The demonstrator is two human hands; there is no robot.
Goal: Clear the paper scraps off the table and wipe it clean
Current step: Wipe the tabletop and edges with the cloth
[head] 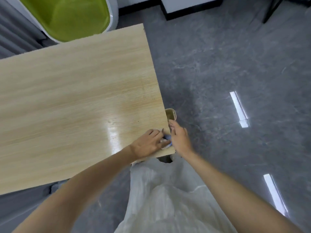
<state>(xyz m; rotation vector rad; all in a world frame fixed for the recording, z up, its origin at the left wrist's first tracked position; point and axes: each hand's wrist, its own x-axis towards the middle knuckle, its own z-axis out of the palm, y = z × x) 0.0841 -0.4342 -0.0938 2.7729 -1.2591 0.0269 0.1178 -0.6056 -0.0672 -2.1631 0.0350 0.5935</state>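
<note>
The light wooden table (75, 101) fills the left half of the view. At its near right corner lie a few small paper scraps (167, 138), one blue and some pale, right at the edge. My left hand (149, 143) rests flat on the tabletop with its fingertips on the scraps. My right hand (179, 137) is cupped just off the table's right edge, its thumb side against the blue scrap. No cloth is visible. The part of the scraps under my fingers is hidden.
A green chair (67, 17) with a white shell stands at the table's far side. A small tan object (170, 114) shows just below the right edge. Glossy grey floor (235, 64) lies to the right. My white garment (168, 199) hangs below.
</note>
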